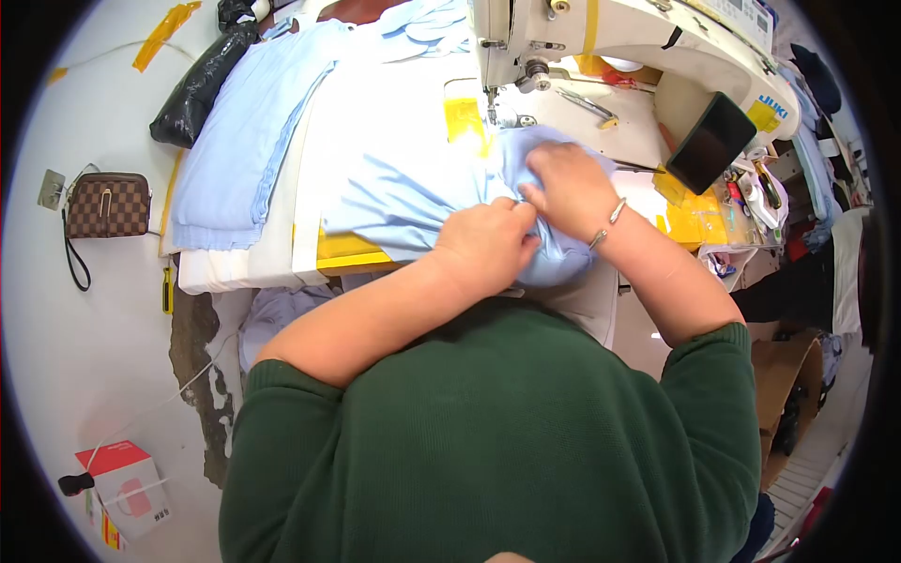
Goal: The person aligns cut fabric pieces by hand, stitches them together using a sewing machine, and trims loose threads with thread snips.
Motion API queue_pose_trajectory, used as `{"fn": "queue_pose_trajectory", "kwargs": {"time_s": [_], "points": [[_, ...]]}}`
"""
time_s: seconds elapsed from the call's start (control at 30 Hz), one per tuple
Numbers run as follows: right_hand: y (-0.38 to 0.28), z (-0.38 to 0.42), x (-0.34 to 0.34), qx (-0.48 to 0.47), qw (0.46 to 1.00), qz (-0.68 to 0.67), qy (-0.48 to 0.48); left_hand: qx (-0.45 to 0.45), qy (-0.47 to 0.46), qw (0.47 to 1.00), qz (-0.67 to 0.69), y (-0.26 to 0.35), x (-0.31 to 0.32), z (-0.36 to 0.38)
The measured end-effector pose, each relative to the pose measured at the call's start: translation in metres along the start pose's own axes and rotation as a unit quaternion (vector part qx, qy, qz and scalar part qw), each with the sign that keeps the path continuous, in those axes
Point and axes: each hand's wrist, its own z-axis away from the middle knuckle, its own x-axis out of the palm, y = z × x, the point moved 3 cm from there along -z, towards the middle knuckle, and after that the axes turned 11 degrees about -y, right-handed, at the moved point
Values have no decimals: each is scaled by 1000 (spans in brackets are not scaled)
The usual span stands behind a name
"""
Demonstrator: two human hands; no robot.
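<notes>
A bunched piece of light blue fabric (399, 206) lies across the front of the sewing machine bed, its right part gathered into folds. My left hand (483, 246) is closed on these folds near the table's front edge. Just right of it and farther back, my right hand (571, 192) has its fingers curled over the same fabric, slightly smeared by motion; a bracelet circles that wrist. Behind both hands stands the needle and presser foot (492, 108) of the white sewing machine (619, 33). What lies beneath my fingers is hidden.
Left on the table is a stack of folded light blue fabric (258, 131), beside a black plastic bag (202, 89). At right are a phone (711, 143), tweezers (589, 106) and a cluttered tray (751, 202). A checkered pouch (108, 205) hangs at far left.
</notes>
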Motion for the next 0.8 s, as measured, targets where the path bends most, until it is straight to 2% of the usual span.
{"fn": "queue_pose_trajectory", "kwargs": {"time_s": [0.03,0.1,0.13,0.17,0.23,0.27,0.3,0.37,0.4,0.47,0.5,0.57,0.63,0.7,0.8], "points": [[3,-2,6,1,1000,3,5,11,-27,999,35,3,2,0],[0,-5,12,-231,962,-70,130,24,-47,996,65,3,-5,-1],[3,-9,14,-264,956,-93,89,74,-122,979,144,3,-8,1],[5,-13,14,-266,955,-87,97,124,-195,948,218,4,-13,1],[6,-26,15,-328,938,-102,49,137,-150,960,191,-5,-15,-6],[9,-35,20,-326,941,-92,17,168,-40,975,138,-12,-22,-11],[10,-43,17,-333,939,-71,37,200,73,974,82,-21,-27,-17],[6,-46,8,-358,925,22,124,202,86,975,45,-49,-21,-27],[-1,-36,2,-361,922,34,137,185,78,979,29,-57,-19,-24],[-7,-18,-6,-142,981,38,126,171,74,983,2,-61,-27,-20],[-8,-7,1,-134,980,34,146,158,78,984,-15,-61,-25,-14],[-16,14,-4,-127,984,-18,121,142,78,986,-27,-60,-26,-9],[-15,36,2,-121,986,-17,112,67,-9,996,-57,-61,-24,-2],[-5,51,16,-102,987,-27,118,28,21,998,-50,-62,-27,4],[15,42,14,-111,982,-47,146,-12,-88,994,-71,-60,-41,-13]]}}
